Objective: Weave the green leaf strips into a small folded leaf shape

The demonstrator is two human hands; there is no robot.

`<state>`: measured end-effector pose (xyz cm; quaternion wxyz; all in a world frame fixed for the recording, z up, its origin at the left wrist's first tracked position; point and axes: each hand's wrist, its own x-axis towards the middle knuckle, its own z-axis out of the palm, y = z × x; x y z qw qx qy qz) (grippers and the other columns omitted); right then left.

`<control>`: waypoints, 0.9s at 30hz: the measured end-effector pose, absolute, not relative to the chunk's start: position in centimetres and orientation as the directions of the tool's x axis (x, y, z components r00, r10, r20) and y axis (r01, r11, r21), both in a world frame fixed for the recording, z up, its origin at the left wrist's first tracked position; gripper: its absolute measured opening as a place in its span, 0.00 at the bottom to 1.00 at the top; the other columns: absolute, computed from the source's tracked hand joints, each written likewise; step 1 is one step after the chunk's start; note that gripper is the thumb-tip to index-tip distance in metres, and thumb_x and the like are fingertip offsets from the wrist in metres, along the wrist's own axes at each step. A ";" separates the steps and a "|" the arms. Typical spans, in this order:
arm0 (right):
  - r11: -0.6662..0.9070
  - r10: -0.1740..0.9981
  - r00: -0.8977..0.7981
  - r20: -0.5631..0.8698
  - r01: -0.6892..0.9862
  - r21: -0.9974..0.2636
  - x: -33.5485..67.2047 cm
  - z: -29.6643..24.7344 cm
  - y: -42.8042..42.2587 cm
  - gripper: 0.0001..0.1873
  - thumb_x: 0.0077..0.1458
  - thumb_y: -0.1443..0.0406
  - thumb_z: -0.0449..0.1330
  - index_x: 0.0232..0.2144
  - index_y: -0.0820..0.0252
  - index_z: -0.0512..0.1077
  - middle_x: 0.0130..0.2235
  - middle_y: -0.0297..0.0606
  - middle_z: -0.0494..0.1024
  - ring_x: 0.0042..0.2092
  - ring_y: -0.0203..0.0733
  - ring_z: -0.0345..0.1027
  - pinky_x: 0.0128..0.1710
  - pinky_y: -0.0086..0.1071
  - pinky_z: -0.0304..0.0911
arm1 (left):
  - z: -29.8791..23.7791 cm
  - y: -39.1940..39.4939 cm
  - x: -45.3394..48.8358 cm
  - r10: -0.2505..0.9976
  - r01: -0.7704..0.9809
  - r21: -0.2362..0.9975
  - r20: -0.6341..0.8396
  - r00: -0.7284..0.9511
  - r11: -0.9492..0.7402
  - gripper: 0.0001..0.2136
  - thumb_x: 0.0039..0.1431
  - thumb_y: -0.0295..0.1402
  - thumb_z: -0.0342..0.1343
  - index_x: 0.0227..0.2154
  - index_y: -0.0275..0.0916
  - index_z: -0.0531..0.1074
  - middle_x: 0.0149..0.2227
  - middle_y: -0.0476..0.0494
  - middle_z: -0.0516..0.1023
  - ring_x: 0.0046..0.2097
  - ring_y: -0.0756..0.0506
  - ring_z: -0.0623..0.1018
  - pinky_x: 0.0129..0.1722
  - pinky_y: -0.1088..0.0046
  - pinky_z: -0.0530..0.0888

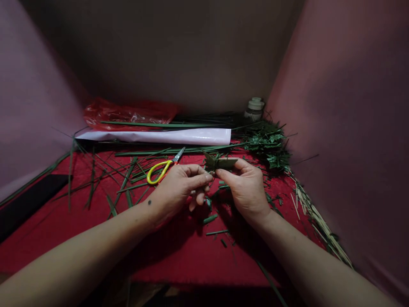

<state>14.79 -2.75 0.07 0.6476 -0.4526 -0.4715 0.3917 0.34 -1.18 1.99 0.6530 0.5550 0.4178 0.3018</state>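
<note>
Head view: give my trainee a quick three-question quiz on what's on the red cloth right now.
1. True or false: both hands pinch the folded leaf piece.
2. Which hand is the scissors nearer to: A left, B right?
3. Fill in: the white roll lies in front of a red ____ bag.

Key: 1 true; 2 A; 3 plastic.

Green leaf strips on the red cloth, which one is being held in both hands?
The folded green leaf piece, pinched between left hand and right hand; the other strips lie loose on the red cloth.
</note>
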 end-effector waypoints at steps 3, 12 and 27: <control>0.302 0.921 0.259 0.292 0.001 -0.953 14.7 0.1 -2.8 0.08 0.44 0.71 0.60 0.31 0.66 0.74 0.32 0.36 0.77 0.34 0.36 0.69 0.37 0.30 0.65 | 1.9 -1.2 0.4 0.855 0.062 0.976 -0.213 0.472 0.209 0.11 0.51 0.39 0.56 0.24 0.36 0.67 0.15 0.53 0.68 0.13 0.56 0.64 0.11 0.82 0.61; 0.393 0.869 0.245 0.429 0.186 -0.901 14.5 -0.3 -2.9 0.09 0.46 0.74 0.58 0.31 0.63 0.74 0.33 0.35 0.76 0.36 0.36 0.69 0.38 0.29 0.64 | 2.2 -1.1 0.4 0.868 0.096 0.979 -0.204 0.452 0.180 0.11 0.51 0.38 0.56 0.23 0.35 0.67 0.16 0.52 0.69 0.14 0.55 0.64 0.11 0.82 0.62; 0.449 0.817 0.238 0.526 0.310 -0.838 14.4 -0.4 -3.2 0.10 0.46 0.75 0.57 0.32 0.62 0.73 0.33 0.34 0.74 0.36 0.34 0.68 0.39 0.28 0.63 | 2.2 -1.0 0.5 0.912 0.198 0.980 -0.084 0.401 0.003 0.09 0.53 0.36 0.53 0.24 0.35 0.68 0.12 0.55 0.65 0.13 0.55 0.64 0.12 0.82 0.61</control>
